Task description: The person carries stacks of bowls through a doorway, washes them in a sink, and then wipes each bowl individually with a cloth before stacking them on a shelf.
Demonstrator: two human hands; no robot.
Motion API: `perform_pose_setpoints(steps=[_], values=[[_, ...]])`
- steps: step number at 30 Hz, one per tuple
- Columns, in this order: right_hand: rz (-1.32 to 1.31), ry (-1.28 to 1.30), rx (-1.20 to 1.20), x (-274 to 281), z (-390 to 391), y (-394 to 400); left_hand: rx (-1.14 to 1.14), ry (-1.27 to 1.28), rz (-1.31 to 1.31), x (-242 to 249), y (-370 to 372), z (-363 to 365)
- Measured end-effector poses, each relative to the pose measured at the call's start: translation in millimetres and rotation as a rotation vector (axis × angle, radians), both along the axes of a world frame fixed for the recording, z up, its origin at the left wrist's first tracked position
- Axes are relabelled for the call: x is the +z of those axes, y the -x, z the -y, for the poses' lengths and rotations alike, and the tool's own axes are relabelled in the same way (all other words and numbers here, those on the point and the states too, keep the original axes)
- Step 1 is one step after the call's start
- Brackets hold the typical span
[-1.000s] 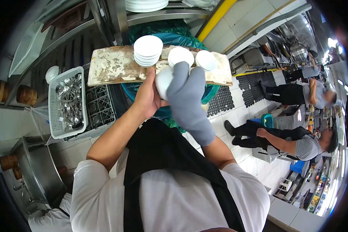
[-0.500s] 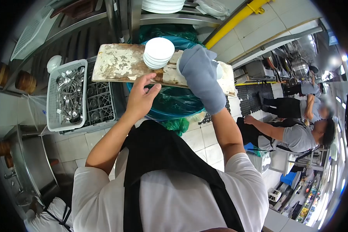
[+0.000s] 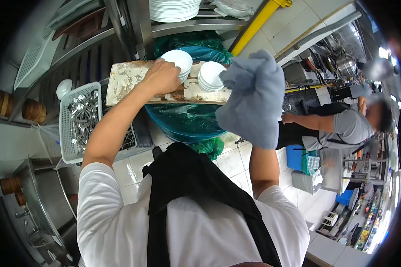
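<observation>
Apparently, the left fingers [image 3: 173,73] curl beside the stacked white bowls [image 3: 179,60], their grip unclear.

The bare left hand [image 3: 161,76] is reaching forward, back upward, with its fingers bending down and their tips partly hidden. The bare left forearm [image 3: 113,119] is slanting inward from a bent elbow. The bare right forearm [image 3: 263,169] is pointing forward, nearly straight, while the covered right hand [image 3: 254,100] is hiding its finger pose.
</observation>
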State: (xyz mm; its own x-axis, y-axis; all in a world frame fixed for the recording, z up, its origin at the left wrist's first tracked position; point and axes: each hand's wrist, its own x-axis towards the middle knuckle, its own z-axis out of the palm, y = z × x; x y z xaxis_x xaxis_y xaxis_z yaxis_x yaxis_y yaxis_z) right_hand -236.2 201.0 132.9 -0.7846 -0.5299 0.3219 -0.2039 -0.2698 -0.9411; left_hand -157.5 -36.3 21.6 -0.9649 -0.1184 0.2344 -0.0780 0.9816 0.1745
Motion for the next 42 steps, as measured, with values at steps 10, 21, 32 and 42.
perform_pose_setpoints(steps=[10, 21, 32, 42], values=[[0.104, -0.137, 0.145, -21, -58, -59, -0.105, -0.144, 0.027, 9, 6, 13], [-0.95, -0.851, -0.231, -18, -83, -42, 0.095, -1.996, -0.439, -1, -70, -76], [-1.182, -0.93, -0.626, -52, -44, -42, 0.275, -2.494, -0.437, -40, -82, -99], [-1.192, -0.697, -0.455, -68, 14, -80, 0.384, -1.742, -0.856, -5, -57, -155]])
